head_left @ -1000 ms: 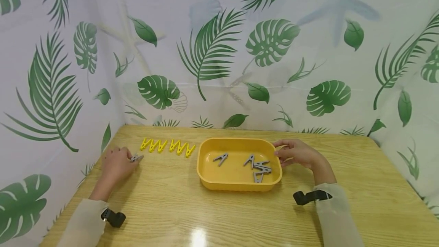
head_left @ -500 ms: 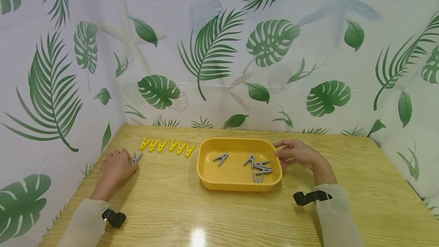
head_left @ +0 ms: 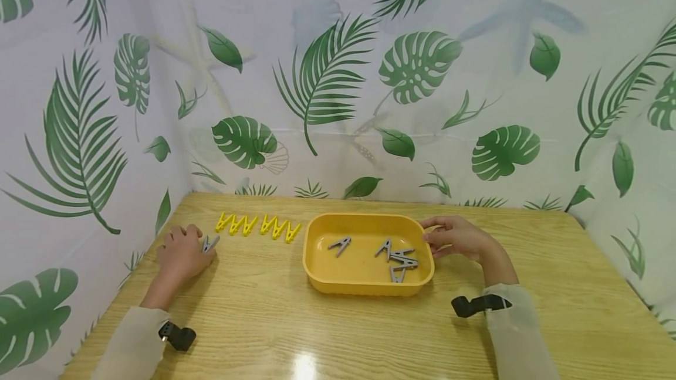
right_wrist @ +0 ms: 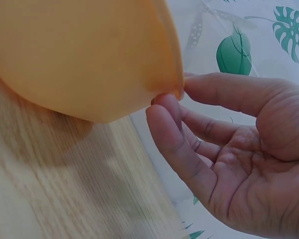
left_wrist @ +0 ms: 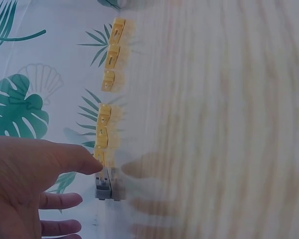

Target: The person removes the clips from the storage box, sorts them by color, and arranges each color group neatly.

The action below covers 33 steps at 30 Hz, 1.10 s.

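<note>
Resting on the wooden table, my left hand lies beside a grey clothespin at the near end of a row of yellow clothespins. From the head view alone I cannot tell whether that hand grips the grey pin or merely touches it. The left wrist view settles part of this: my thumb extends straight toward the grey clothespin, its tip just at the pin's upper end, while the other fingers lie loosely straight beside it; nothing is pinched, and the hand is spread apart. The same view shows the yellow clothespins as two groups of three along the table's edge against the leaf-print curtain, a gap the head view shows less plainly.

My right hand sits at the right end of the yellow tray. The head view shows what the wrist view cannot: several grey clothespins lying loose inside the tray, one apart from the rest. The right wrist view shows what the head view hides: my thumb above and fingertips below meet at the tray's rim, closed lightly upon it, the palm open toward the camera.
</note>
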Each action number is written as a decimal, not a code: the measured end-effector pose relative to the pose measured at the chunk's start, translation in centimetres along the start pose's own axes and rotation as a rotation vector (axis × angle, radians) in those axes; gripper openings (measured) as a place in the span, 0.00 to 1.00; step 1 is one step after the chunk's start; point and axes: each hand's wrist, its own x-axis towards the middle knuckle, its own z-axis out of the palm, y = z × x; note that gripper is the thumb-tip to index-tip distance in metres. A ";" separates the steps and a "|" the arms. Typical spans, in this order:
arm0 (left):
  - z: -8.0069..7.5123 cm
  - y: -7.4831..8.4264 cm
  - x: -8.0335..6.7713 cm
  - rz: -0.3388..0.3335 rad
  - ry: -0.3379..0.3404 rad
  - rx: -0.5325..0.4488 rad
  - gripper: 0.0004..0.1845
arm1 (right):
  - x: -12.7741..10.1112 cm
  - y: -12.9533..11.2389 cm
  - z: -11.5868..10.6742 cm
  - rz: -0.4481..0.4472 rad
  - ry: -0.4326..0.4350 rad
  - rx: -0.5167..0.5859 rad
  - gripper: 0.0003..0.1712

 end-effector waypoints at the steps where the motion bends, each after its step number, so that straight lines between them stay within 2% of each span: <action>1: 0.0 0.0 0.0 0.002 0.000 -0.002 0.25 | 0.0 0.1 0.0 0.001 0.001 0.000 0.33; 11: 0.4 0.3 0.0 0.011 0.013 -0.014 0.26 | 0.1 0.3 0.1 0.010 0.010 -0.008 0.33; 18: 0.4 0.6 0.1 0.051 0.055 -0.051 0.25 | 0.0 0.3 0.1 0.010 0.008 -0.008 0.33; 30: 0.1 2.2 0.6 0.106 0.115 -0.115 0.25 | 0.1 0.3 0.1 0.009 0.008 -0.014 0.34; 33: 0.1 2.8 0.9 0.142 0.156 -0.144 0.24 | 0.0 0.1 0.1 0.009 0.007 -0.014 0.34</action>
